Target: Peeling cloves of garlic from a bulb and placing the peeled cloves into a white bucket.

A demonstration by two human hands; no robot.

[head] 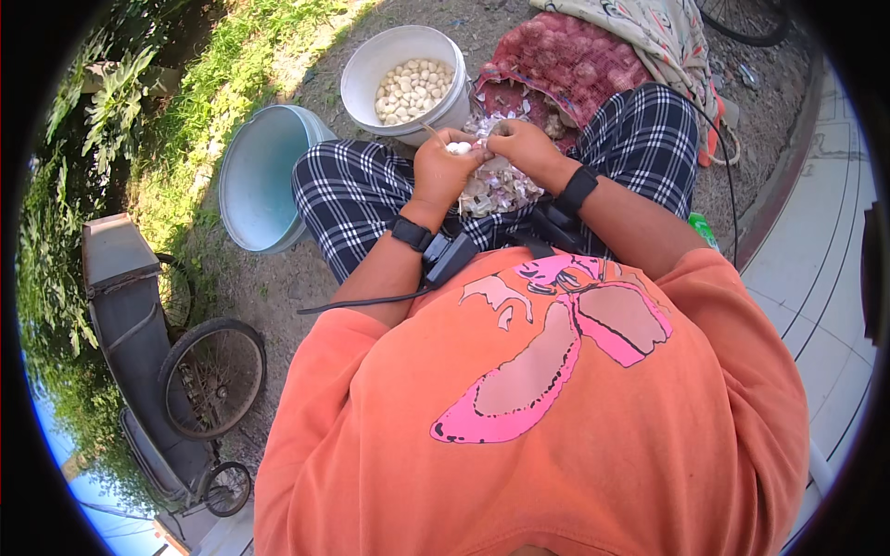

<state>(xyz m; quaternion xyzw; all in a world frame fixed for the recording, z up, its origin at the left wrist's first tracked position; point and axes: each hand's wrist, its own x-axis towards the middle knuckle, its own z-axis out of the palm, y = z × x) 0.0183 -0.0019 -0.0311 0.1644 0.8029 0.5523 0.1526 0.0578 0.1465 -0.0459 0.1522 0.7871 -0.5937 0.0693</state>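
Note:
My left hand point(443, 170) is curled around white peeled garlic point(459, 148), and a thin straw-coloured stalk point(435, 132) sticks up beside its fingers. The fingertips of my right hand point(526, 149) meet the left ones over a small pinkish piece of garlic point(478, 144), partly hidden by the fingers. Below both hands, papery garlic skins point(497, 191) lie heaped between my knees. Just beyond my left hand stands a white bucket point(354, 87) holding many peeled garlic pieces point(415, 89). A red mesh sack point(567, 59) of unpeeled garlic lies open past my right hand.
A light-blue bucket point(259, 184) stands by my left knee. Patterned cloth point(657, 31) partly covers the sack. A black cable point(730, 163) runs past my right knee. At left is a metal cart point(142, 340) with spoked wheels; at right, a tiled floor edge point(799, 278).

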